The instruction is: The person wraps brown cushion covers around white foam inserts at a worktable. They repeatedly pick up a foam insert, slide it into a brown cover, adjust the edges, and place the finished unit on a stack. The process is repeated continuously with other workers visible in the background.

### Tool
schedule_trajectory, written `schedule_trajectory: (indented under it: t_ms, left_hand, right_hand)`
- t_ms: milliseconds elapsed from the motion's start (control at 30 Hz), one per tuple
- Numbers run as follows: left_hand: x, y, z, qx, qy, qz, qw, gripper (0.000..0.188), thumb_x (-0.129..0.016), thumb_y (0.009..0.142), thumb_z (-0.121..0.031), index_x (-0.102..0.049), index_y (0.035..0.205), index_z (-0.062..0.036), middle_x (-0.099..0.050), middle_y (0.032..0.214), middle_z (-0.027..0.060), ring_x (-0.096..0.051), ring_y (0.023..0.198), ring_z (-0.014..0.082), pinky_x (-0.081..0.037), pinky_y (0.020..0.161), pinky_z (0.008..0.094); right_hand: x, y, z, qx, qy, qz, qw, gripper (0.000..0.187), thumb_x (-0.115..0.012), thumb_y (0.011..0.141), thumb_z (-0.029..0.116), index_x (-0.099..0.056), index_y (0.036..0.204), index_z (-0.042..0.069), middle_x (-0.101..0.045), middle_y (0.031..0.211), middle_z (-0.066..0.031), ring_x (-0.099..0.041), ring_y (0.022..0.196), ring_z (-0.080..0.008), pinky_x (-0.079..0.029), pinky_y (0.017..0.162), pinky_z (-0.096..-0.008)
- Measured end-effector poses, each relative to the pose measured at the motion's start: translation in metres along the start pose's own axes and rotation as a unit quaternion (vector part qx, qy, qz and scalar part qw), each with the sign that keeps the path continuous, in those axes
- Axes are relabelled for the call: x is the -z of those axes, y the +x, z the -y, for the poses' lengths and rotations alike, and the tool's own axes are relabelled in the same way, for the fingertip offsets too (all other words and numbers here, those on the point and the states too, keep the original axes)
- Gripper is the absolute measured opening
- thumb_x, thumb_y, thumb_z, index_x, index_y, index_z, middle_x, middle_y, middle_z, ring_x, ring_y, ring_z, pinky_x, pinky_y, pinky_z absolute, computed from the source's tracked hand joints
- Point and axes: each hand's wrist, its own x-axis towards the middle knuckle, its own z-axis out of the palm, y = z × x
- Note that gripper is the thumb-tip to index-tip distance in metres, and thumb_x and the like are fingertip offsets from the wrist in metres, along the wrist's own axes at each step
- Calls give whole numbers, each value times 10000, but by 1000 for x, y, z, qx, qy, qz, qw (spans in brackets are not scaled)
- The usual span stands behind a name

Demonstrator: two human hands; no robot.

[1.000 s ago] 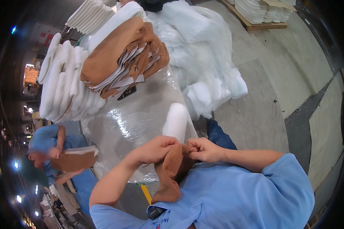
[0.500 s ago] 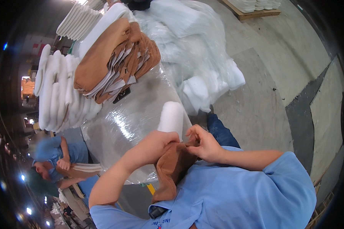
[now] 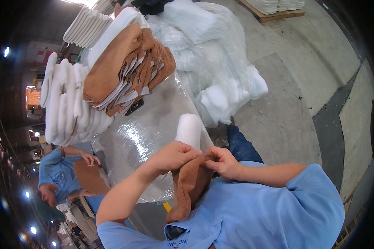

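Observation:
A brown fabric cover (image 3: pixel 186 186) hangs against my front, its upper edge gathered between my hands. From its mouth a white padding piece (image 3: pixel 188 128) sticks out over the plastic-covered table. My left hand (image 3: pixel 179 155) is closed on the left side of the cover's edge, right beside the padding. On the right side of that edge, my right hand (image 3: pixel 222 162) pinches the brown fabric between thumb and fingers. How far the padding reaches inside the cover is hidden.
On the table (image 3: pixel 153 120), a stack of brown covers (image 3: pixel 112 66) lies beyond my hands, a black phone-like object (image 3: pixel 134 107) at its edge. White pads (image 3: pixel 66 99) are piled left. Plastic-wrapped white padding (image 3: pixel 220 58) stands beyond. A co-worker (image 3: pixel 56 174) handles a brown piece at left.
My hands have come slightly closer together along the cover's edge, still gripping it. The co-worker at left has raised an arm and now shows a brown piece more fully.

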Motion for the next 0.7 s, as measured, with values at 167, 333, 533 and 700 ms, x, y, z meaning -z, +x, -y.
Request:
schedule_trajectory:
  t_ms: [167,333,533,700]
  left_hand:
    - [-3,4,9,-43,-10,8,999,288,-720,1015,-260,-771,1020,23,-722,888,13,-618,809,77,-516,710,261]
    - [0,10,12,-39,14,37,998,288,-677,1063,-256,-782,1078,13,-747,947,11,-642,839,63,-539,745,247]
    - [-2,16,-2,63,25,80,994,254,-686,1058,-254,-771,1050,-14,-727,897,-9,-632,808,59,-533,722,247]
    - [-1,15,17,-46,21,77,996,241,-736,1024,-242,-753,970,-8,-728,865,-12,-645,810,85,-537,721,267]
  right_hand:
    - [1,-6,2,46,-104,-51,992,144,-730,892,117,-641,946,18,-664,811,-94,-627,774,-155,-523,709,-337]
    - [3,-7,9,92,-167,-32,981,127,-728,877,93,-650,941,16,-692,832,-129,-674,765,-235,-548,717,-368]
    - [3,-5,15,196,-268,-3,943,138,-750,836,77,-672,941,32,-694,859,-156,-701,806,-356,-568,715,-408]
    - [5,-6,11,140,-242,-3,960,147,-772,864,79,-675,968,40,-698,886,-124,-711,828,-247,-558,716,-357]
